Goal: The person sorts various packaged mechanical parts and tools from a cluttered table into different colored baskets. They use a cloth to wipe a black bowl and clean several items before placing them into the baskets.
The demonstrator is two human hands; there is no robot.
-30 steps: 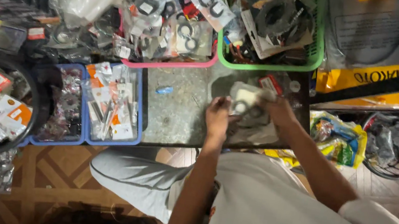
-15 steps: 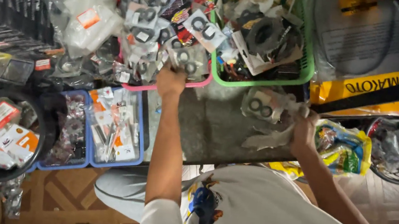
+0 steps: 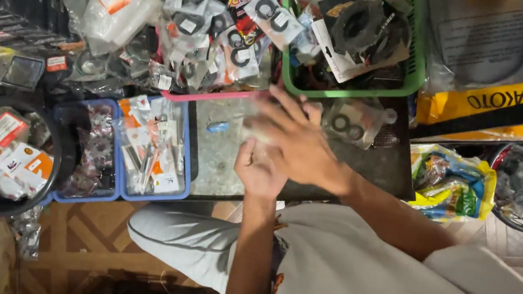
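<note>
Sorting small packeted parts over a dark stone slab [image 3: 219, 154].
Left hand [image 3: 260, 171] and right hand [image 3: 296, 147] meet, palms close, possibly pressed on a blurred clear packet; grip uncertain. A slip could drop it among the heaped packets in the pink tray [image 3: 207, 96] on the far side. Blue plastic bins [image 3: 187, 157] sit left, green basket [image 3: 346, 87] far right; patterned wooden floor [image 3: 89, 239] lies near.

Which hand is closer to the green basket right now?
Right. The right hand spreads just below the green basket, fingers almost at its rim; the left hand sits lower, nearer the body.
</note>
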